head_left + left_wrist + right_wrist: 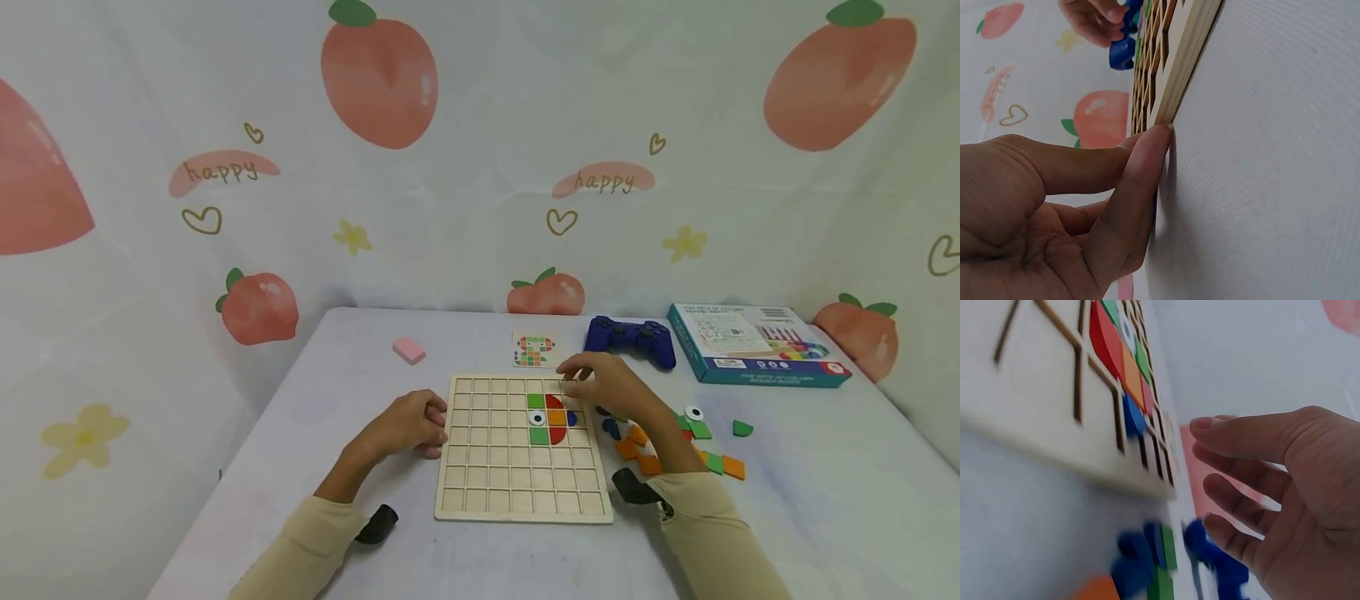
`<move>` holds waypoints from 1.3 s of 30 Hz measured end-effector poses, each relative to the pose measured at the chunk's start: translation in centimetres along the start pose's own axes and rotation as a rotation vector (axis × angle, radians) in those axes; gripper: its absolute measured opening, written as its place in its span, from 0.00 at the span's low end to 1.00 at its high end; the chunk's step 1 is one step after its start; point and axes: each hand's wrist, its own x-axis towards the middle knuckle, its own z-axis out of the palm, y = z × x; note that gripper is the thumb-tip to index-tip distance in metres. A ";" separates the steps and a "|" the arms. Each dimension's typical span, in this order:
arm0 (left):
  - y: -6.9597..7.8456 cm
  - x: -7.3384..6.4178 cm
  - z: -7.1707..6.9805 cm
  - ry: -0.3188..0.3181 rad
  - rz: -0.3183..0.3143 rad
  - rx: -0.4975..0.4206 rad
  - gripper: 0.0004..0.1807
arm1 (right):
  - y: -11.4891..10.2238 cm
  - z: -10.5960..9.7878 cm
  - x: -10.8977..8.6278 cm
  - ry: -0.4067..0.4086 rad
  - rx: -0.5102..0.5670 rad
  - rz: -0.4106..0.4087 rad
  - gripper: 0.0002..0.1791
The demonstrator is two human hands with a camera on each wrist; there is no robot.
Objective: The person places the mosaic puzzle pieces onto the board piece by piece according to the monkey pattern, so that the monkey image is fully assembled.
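Observation:
A square wooden grid board point(498, 477) lies on the table, with green, red, orange and blue pieces and a white eye piece point(537, 418) set in its upper right cells. At the board's left edge, my left hand point(408, 423) pinches the rim; the left wrist view shows the thumb and fingertips point(1159, 134) together at that edge. My right hand point(611, 383) hovers over the upper right corner, fingers loosely bent and apart, holding nothing. In the right wrist view, the blue piece point(1134, 417) sits by the red semicircle point(1105, 340).
Loose coloured pieces point(648, 465) lie right of the board, partly under my right forearm. Behind the board are a pattern card point(534, 350), a blue game controller point(632, 337) and a flat box point(757, 343). A pink block point(408, 350) lies at the back left.

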 end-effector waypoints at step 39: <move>0.0 0.0 0.1 0.005 -0.001 -0.013 0.24 | 4.1 -2.5 -1.9 -0.010 -0.036 0.258 0.22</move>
